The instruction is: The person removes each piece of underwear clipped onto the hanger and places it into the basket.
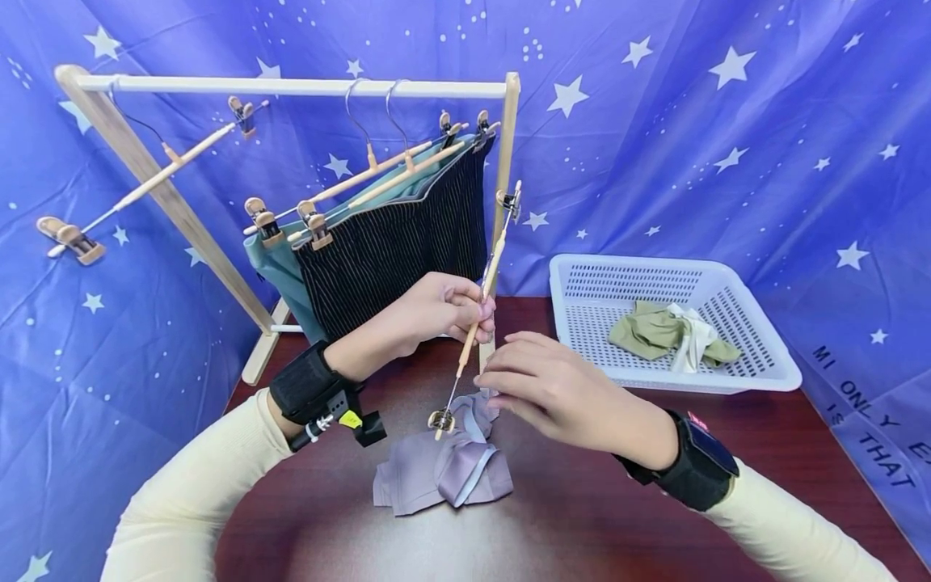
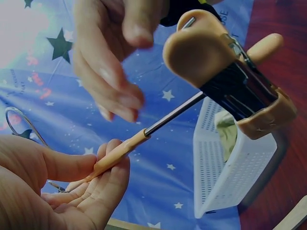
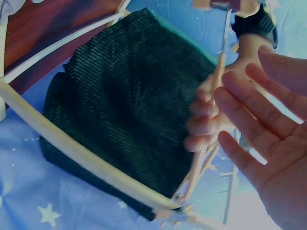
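My left hand point(image 1: 457, 307) pinches the bar of a clip hanger point(image 1: 494, 263) between thumb and fingers, holding it aslant above the table. One of its tan clips point(image 2: 206, 52) looms large in the left wrist view, with nothing gripped in it. Close beside the bar hovers my right hand point(image 1: 553, 392), its fingers loosely spread and holding nothing; the right wrist view shows the open palm point(image 3: 283, 158). Under the hanger's lower end, a crumpled mauve garment point(image 1: 414, 473) with a pale blue inside lies on the table.
A wooden rack point(image 1: 291, 85) at the back left bears an empty clip hanger point(image 1: 170, 166), a black striped garment point(image 1: 396, 250) and a teal garment point(image 1: 280, 271) on clip hangers. At the right, a white basket point(image 1: 771, 352) contains an olive cloth point(image 1: 643, 331) and a white cloth point(image 1: 694, 339).
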Available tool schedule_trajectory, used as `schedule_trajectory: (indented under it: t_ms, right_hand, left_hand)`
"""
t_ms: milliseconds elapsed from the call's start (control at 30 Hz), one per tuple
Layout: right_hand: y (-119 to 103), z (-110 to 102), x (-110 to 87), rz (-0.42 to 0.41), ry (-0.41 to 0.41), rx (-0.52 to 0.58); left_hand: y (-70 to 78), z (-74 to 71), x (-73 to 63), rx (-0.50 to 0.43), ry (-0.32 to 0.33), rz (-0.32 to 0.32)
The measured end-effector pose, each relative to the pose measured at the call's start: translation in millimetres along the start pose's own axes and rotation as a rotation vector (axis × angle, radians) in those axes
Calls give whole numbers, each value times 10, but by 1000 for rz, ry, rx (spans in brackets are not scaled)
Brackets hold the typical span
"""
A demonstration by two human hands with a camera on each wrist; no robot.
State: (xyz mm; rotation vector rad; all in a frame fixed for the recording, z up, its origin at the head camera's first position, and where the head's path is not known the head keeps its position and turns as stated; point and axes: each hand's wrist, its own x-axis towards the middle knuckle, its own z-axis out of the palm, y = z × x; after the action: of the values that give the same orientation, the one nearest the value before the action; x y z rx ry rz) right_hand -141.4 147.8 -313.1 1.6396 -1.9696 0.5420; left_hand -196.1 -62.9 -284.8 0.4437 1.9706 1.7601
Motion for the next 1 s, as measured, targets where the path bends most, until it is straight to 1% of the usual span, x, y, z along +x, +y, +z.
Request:
schedule_trajectory:
  t_ms: [100, 267, 333, 400, 533, 667, 800, 900, 1000]
  right_hand:
    - [60, 63, -60, 72, -28, -6]
    - [86, 246, -157, 224, -150, 8]
    - [85, 338, -188, 271, -194, 32]
    - [85, 432, -215, 301, -230, 58]
    - [83, 614, -253, 330, -307, 107]
    - [64, 766, -282, 338, -414, 127]
    - [35, 926, -319, 342, -539, 129]
    - [-1, 1040, -349, 346, -621, 136]
    - [-40, 1138, -365, 353, -686, 162]
  left_hand:
    - [-8, -27, -33, 19, -11, 21]
    - [-53, -45, -67, 40, -17, 33]
    - [-77, -49, -74, 37, -20, 37]
    - [-95, -51, -81, 34, -18, 37]
    - [-132, -49, -77, 16, -2, 32]
    - [-176, -42, -59, 0, 10, 47]
    - [-224, -29, -42, 0, 16, 70]
    - [-259, -14, -29, -4, 17, 72]
    - [-283, 3, -20, -16, 19, 65]
